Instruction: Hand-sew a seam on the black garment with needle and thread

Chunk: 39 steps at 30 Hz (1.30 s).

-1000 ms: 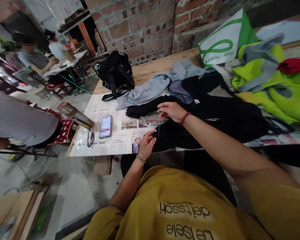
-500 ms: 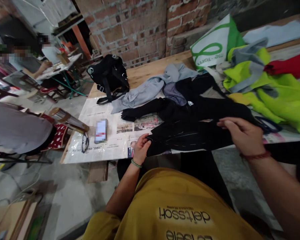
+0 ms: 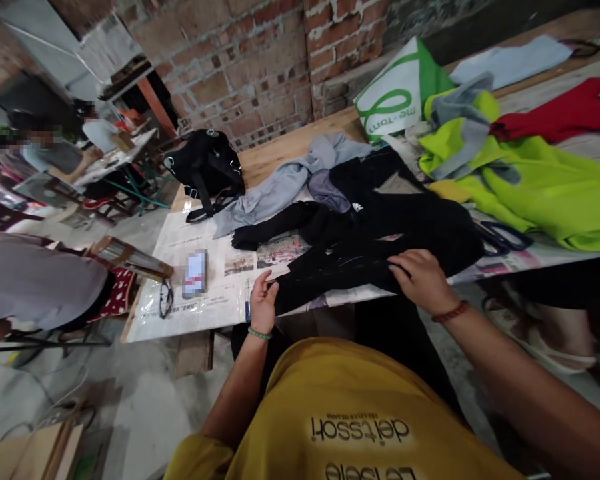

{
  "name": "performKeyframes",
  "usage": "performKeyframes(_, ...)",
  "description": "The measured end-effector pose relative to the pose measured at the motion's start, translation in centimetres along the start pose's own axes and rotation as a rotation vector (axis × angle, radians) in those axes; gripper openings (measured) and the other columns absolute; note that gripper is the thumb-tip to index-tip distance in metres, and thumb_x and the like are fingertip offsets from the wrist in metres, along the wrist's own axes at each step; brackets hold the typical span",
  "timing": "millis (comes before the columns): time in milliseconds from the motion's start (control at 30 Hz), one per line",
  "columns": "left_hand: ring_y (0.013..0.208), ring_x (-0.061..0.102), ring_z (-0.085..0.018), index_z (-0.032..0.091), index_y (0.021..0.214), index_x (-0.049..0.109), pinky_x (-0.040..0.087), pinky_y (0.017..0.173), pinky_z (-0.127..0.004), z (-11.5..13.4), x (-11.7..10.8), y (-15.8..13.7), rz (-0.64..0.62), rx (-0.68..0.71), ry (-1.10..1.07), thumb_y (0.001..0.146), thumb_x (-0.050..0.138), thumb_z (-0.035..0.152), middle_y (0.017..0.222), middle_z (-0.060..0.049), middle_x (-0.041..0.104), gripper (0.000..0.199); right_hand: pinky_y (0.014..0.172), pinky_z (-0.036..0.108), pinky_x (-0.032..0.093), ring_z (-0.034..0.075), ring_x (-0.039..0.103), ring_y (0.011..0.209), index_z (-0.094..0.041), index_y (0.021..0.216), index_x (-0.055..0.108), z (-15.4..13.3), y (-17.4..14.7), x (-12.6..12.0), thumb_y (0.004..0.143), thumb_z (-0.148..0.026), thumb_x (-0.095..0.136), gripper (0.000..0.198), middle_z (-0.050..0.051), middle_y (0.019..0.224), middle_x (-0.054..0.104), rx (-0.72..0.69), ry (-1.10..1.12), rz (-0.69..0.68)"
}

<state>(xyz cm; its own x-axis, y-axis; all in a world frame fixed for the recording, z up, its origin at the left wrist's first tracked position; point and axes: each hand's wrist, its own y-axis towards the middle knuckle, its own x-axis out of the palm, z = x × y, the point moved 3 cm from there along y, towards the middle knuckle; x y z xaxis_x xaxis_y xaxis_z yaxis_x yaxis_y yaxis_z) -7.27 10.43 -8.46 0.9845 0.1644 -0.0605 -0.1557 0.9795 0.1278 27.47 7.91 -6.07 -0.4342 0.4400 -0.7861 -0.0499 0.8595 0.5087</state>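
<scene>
A black garment (image 3: 340,267) with pale stitch lines lies stretched along the near edge of the table. Its left end is pinched between the thumb and fingers of my left hand (image 3: 264,300), which wears a green bracelet. My right hand (image 3: 420,277), with a red bracelet at the wrist, rests on the garment's front part, fingers curled together at the cloth; whether they hold a needle or only fabric is too small to see. Behind lie black sleeves and a grey garment (image 3: 280,183). Blue-handled scissors (image 3: 505,237) lie right of the black cloth.
On the newspaper-covered table (image 3: 150,267) are a phone (image 3: 195,273), eyeglasses (image 3: 166,298) and a black bag (image 3: 205,167). Yellow-green clothing (image 3: 545,187), red cloth (image 3: 555,110) and a white-green bag (image 3: 395,93) stand right. A seated person (image 3: 35,280) is at left, others farther back.
My right hand has come down and leftward from above the garment's right part onto its front. My left hand keeps its hold at the left end. The view has shifted slightly.
</scene>
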Motion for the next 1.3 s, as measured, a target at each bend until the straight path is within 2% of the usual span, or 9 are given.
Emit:
performKeyframes(267,0.089,0.058,-0.012,0.021,0.115,0.053,0.045,0.084,-0.023,2.6,-2.6,2.3,0.106,0.164,0.046,0.077,0.061,0.034,0.097,-0.004,0.062,0.041,0.084,0.041,0.042,0.023,0.055,0.085,-0.023,0.083,0.063,-2.1,3.7,-1.5,0.084,-0.027,0.043,0.020,0.007,0.083,0.063,0.082,0.117,0.136)
performKeyframes(367,0.090,0.058,-0.013,0.019,0.114,0.054,0.044,0.085,-0.025,1.7,-2.5,2.3,0.073,0.111,0.175,0.077,0.060,0.032,0.097,-0.004,0.062,0.040,0.082,0.040,0.042,0.023,0.054,0.086,-0.023,0.082,0.063,-1.8,2.9,0.2,0.083,-0.025,0.043,0.019,0.007,0.084,0.063,0.078,0.111,0.146)
performKeyframes(467,0.088,0.058,-0.014,0.018,0.113,0.056,0.044,0.085,-0.028,0.2,-2.2,2.2,0.044,0.028,0.317,0.077,0.058,0.030,0.094,-0.004,0.062,0.038,0.076,0.039,0.044,0.022,0.054,0.078,-0.022,0.075,0.062,-0.8,2.1,2.7,0.082,-0.025,0.045,0.019,0.007,0.073,0.061,0.054,0.100,0.037)
performKeyframes(567,0.082,0.059,-0.013,0.019,0.118,0.053,0.045,0.082,-0.027,-0.4,-2.3,2.0,0.065,0.008,0.322,0.078,0.057,0.029,0.088,-0.003,0.063,0.042,0.076,0.039,0.046,0.022,0.055,0.078,-0.021,0.079,0.062,-0.1,1.7,3.4,0.083,-0.026,0.046,0.018,0.007,0.075,0.062,0.078,0.128,0.058)
performKeyframes(700,0.072,0.057,-0.009,0.018,0.123,0.047,0.047,0.076,-0.025,-0.1,-2.5,1.7,0.102,0.050,0.215,0.078,0.056,0.029,0.098,-0.006,0.063,0.047,0.081,0.041,0.048,0.023,0.058,0.089,-0.022,0.090,0.062,-0.7,0.8,1.8,0.082,-0.024,0.047,0.018,0.008,0.090,0.064,0.106,0.222,0.220)
performKeyframes(867,0.073,0.057,-0.009,0.018,0.120,0.049,0.047,0.079,-0.026,-0.1,-2.5,1.3,0.154,0.104,0.230,0.078,0.056,0.031,0.109,-0.009,0.060,0.045,0.084,0.045,0.048,0.024,0.059,0.094,-0.028,0.095,0.060,-1.4,-2.1,-1.3,0.080,-0.020,0.048,0.021,0.008,0.094,0.064,0.130,0.194,0.306)
performKeyframes(967,0.075,0.057,-0.010,0.019,0.117,0.052,0.047,0.081,-0.027,-0.4,-2.6,1.3,0.164,0.148,0.290,0.078,0.056,0.033,0.109,-0.008,0.059,0.042,0.085,0.043,0.046,0.025,0.059,0.093,-0.026,0.094,0.058,1.0,-3.1,-4.1,0.081,-0.021,0.046,0.020,0.009,0.093,0.063,0.231,0.067,0.399)
performKeyframes(1100,0.083,0.058,-0.012,0.020,0.112,0.055,0.049,0.077,-0.026,-0.1,-2.7,1.4,0.235,0.243,0.364,0.078,0.055,0.033,0.112,-0.007,0.054,0.036,0.084,0.040,0.044,0.026,0.056,0.095,-0.020,0.092,0.057,7.6,-2.4,-7.4,0.082,-0.022,0.040,0.020,0.015,0.093,0.062,0.529,-0.126,0.482)
performKeyframes(1300,0.090,0.056,-0.014,0.020,0.112,0.057,0.049,0.068,-0.023,2.3,-2.1,-0.7,0.361,0.346,0.480,0.079,0.056,0.030,0.116,-0.009,0.048,0.034,0.085,0.037,0.040,0.027,0.053,0.094,-0.012,0.096,0.060,13.7,0.5,-6.1,0.074,-0.015,0.048,0.026,0.019,0.096,0.061,0.476,-0.203,0.035)
